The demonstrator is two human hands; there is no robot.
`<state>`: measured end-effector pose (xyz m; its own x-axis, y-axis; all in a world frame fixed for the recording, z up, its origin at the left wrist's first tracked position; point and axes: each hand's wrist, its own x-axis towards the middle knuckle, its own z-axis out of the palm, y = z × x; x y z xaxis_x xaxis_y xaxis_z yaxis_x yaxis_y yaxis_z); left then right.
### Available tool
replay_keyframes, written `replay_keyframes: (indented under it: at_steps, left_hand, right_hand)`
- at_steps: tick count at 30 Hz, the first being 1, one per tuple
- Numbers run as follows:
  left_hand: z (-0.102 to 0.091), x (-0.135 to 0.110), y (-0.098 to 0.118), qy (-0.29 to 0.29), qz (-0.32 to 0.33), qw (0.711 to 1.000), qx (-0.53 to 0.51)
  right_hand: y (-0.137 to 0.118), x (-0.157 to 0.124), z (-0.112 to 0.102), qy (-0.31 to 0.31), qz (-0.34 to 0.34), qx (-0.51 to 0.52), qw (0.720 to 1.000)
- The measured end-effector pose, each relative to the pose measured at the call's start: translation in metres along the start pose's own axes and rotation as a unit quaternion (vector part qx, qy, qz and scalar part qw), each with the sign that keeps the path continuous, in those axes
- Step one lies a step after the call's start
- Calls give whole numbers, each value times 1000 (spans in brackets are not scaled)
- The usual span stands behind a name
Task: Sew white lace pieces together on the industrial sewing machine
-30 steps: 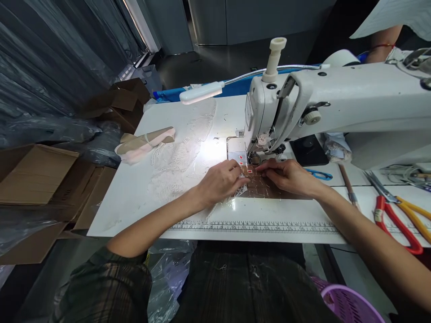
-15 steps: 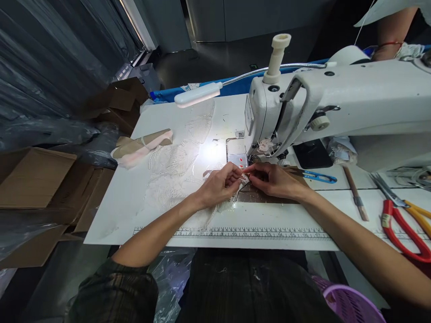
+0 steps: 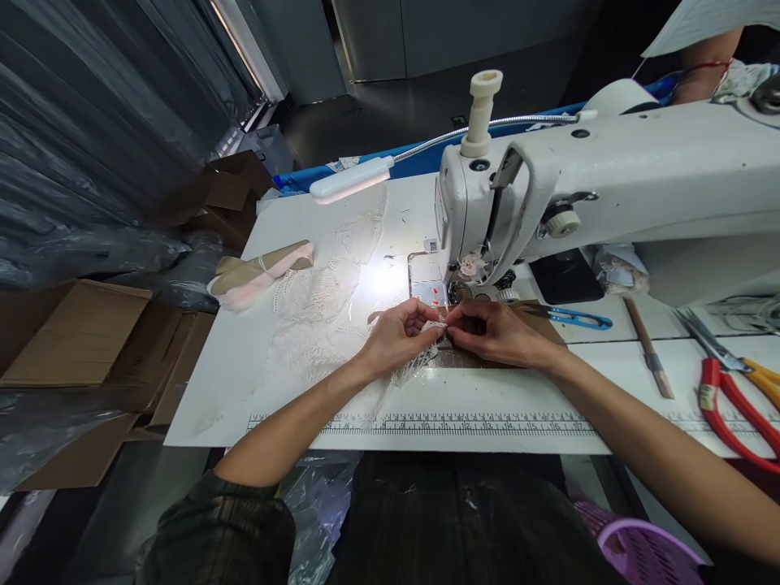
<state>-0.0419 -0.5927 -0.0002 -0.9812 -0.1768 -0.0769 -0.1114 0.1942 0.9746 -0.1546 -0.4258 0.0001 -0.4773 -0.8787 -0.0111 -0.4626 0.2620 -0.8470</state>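
Note:
My left hand (image 3: 399,335) and my right hand (image 3: 493,331) meet fingertip to fingertip just in front of the sewing machine's (image 3: 548,187) needle area. Both pinch a small edge of white lace (image 3: 317,309) that trails left across the white table (image 3: 274,390). The pinched edge lies over a brown fabric piece (image 3: 536,321) on the machine bed. A metal needle plate (image 3: 426,284) with small red marks sits just behind the fingers, lit by the lamp.
A folded beige and pink bundle (image 3: 262,268) lies at the table's left. Blue snips (image 3: 578,318), a brown stick (image 3: 649,349) and red-handled scissors (image 3: 731,406) lie to the right. Cardboard boxes (image 3: 73,333) stand left; a purple basket (image 3: 646,556) is below right. Another person's arm (image 3: 700,65) shows behind the machine.
My hands lifted off the flat brown fabric, drew together and now pinch the lace edge between the fingertips. The view shifted slightly.

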Motion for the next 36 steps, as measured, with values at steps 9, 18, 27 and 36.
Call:
replay_keyframes:
  at_steps: [9, 18, 27, 36]
  left_hand:
    - [-2, -2, -1, -20, 19, 999, -21]
    - [-1, -3, 2, -11, 10, 1000, -21]
    - [-3, -2, 2, -36, 35, 999, 8]
    - [-9, -2, 4, -73, 30, 997, 24]
  right_hand:
    - [1, -2, 3, 49, -101, -40, 993]
    - [7, -5, 8, 65, -178, -171, 967]
    - [5, -3, 16, 94, -180, -163, 966]
    - [10, -5, 21, 143, -142, -120, 972]
